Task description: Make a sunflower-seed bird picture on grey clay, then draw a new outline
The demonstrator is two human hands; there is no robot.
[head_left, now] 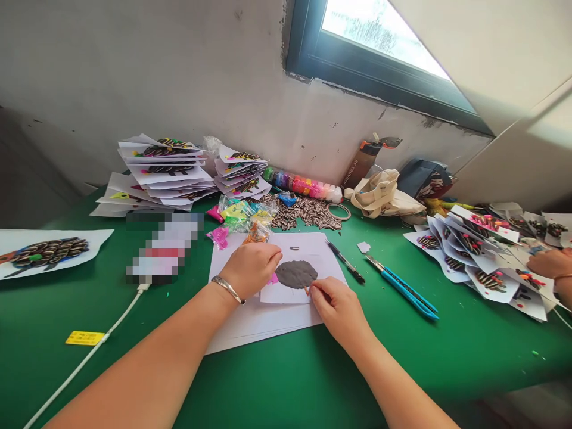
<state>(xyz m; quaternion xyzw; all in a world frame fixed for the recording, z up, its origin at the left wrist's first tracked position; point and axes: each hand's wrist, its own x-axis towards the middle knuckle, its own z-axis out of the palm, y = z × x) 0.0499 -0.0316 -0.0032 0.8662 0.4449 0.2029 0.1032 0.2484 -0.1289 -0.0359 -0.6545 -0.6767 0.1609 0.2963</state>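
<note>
A flat grey clay oval (295,273) lies on a small white sheet (286,293) atop larger white paper on the green table (286,369). My left hand (251,267) rests curled on the sheet's left edge, with a bit of pink clay (273,278) showing under its fingers. My right hand (336,305) pinches a tiny orange piece (306,291) at the grey oval's lower right edge. A single sunflower seed (294,248) lies on the paper above the oval.
A black pen (345,261), a blue craft knife (402,287), a pile of sunflower seeds (308,213), bags of coloured clay (241,217) and stacks of finished sheets (165,170) surround the work. Another person's hand (552,263) is at right. A white cable (89,351) crosses left.
</note>
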